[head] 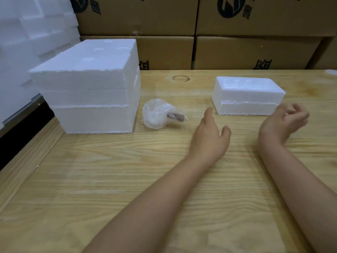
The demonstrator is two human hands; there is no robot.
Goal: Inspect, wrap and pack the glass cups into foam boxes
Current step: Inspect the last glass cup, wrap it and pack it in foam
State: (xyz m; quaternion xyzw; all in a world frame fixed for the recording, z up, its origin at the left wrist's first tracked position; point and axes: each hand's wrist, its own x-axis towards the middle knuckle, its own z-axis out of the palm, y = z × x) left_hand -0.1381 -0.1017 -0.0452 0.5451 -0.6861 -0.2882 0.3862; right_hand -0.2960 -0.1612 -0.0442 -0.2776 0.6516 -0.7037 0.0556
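Observation:
A glass cup wrapped in clear plastic (160,114) lies on its side on the wooden table (109,179), with a brownish patch showing at its right end. A small closed foam box (246,95) stands at the right. A stack of larger foam boxes (91,92) stands at the left. My left hand (209,136) hovers over the table between the wrapped cup and the small box, fingers spread, holding nothing. My right hand (286,121) is just in front of the small box's right corner, fingers loosely curled and empty, slightly blurred.
Brown cardboard cartons (237,42) are stacked along the back of the table. White foam pieces (27,33) pile up at the far left. A ring mark (180,78) shows on the wood near the back. The table's left edge drops to a dark gap.

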